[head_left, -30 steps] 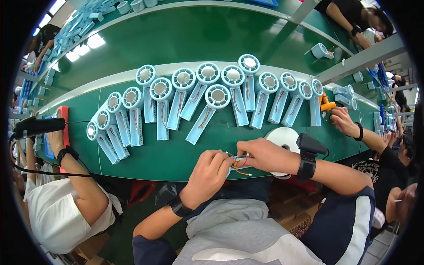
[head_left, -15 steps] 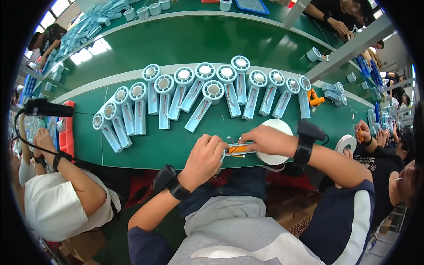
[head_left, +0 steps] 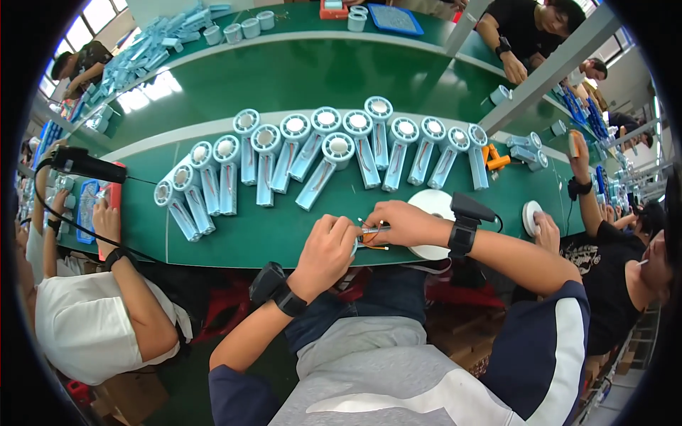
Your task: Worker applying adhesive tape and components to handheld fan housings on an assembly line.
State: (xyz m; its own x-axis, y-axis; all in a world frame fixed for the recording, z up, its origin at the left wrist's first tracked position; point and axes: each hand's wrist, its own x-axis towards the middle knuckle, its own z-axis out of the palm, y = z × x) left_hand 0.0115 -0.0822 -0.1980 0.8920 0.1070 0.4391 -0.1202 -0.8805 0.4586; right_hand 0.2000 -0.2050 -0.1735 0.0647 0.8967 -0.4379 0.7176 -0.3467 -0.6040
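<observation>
A light-blue handheld fan housing lies at the table's near edge, with an orange battery (head_left: 371, 236) and thin red, black and yellow wires showing in its handle. My left hand (head_left: 327, 245) is closed around the fan's head end, mostly hiding it. My right hand (head_left: 410, 224) bends over the handle, its fingers closed on it by the wires. What exactly its fingertips pinch is hidden. A white round roll (head_left: 435, 210) lies under my right wrist. Ahead stand several light-blue fan housings (head_left: 325, 174) in a curved row, wires showing in their handles.
Loose orange batteries (head_left: 495, 157) and more fan parts (head_left: 527, 150) lie right of the row. A red tray (head_left: 114, 213) stands at left, beside a co-worker in white (head_left: 106, 319). A co-worker in black (head_left: 604, 263) holds a white roll (head_left: 530, 218) at right. A metal post (head_left: 554, 71) rises beyond.
My right hand has moved left along the handle, now covering more of the battery. My left hand keeps its hold. The co-worker at right has raised an arm.
</observation>
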